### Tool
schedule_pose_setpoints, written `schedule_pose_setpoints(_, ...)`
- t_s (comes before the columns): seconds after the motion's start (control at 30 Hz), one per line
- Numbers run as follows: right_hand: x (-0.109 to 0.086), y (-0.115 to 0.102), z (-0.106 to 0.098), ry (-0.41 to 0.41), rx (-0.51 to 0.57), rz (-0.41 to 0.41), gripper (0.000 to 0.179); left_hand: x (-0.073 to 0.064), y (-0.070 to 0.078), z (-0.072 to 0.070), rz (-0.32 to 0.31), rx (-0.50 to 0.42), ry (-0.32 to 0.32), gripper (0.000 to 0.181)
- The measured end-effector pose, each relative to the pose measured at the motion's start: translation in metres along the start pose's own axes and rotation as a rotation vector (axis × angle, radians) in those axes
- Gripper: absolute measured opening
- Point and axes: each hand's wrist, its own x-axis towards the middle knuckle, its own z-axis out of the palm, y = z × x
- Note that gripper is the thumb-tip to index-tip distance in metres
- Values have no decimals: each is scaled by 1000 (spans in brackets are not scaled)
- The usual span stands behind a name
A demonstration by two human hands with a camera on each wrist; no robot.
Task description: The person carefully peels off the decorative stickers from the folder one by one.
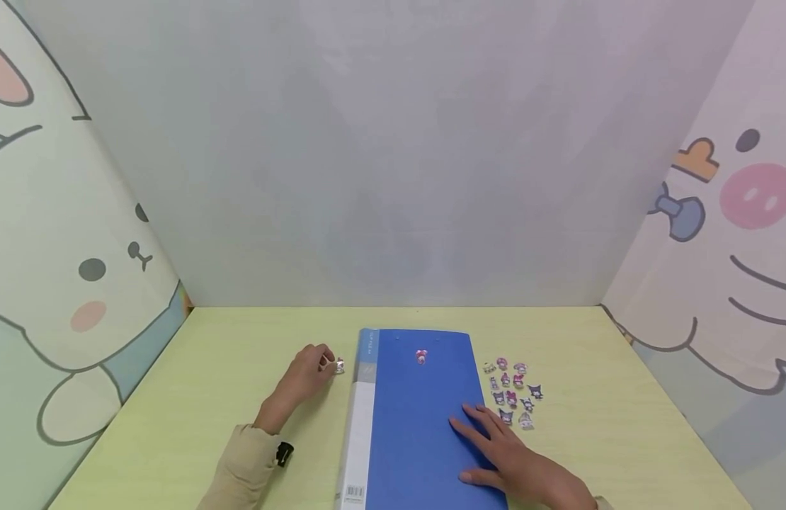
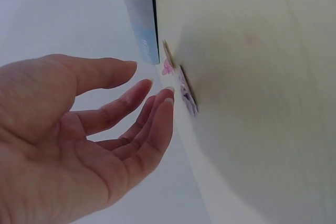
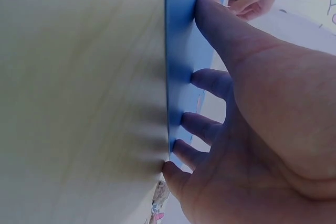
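Observation:
A blue file folder (image 1: 425,425) lies closed on the table, its spine with pale blue and white bands facing left. On its cover, near the top, sits one small pink cartoon sticker (image 1: 421,357). My left hand (image 1: 311,370) is left of the spine, thumb and fingers loosely bent and apart. Just beyond its fingertips is a small cartoon sticker (image 1: 339,365); the left wrist view shows two such flat pieces (image 2: 187,93) there. Whether a fingertip touches them I cannot tell. My right hand (image 1: 510,457) rests with spread fingers on the folder's right side.
Several small cartoon stickers (image 1: 510,389) lie in a group on the table right of the folder. A small black object (image 1: 284,453) shows beside the left sleeve. A pale wall (image 1: 393,156) stands behind the table, with cartoon-printed panels on both sides.

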Motion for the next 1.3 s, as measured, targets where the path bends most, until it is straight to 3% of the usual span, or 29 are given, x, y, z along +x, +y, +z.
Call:
schedule_pose_setpoints(0.37, 2, 9, 7, 58, -18, -52, 78, 11, 17, 13, 84, -12, 19, 4)
schedule_pose_setpoints(0.7, 0, 1, 0, 30, -28, -44, 80, 20, 33, 21, 106, -29, -24, 5)
schedule_pose_setpoints(1.13, 1, -1, 0, 25, -23, -29, 80, 30, 45, 32, 183, -10, -51, 7)
schedule_pose_setpoints(1.3, 0, -2, 0, 25, -19, -22, 80, 35, 54, 34, 183, -5, -99, 7)
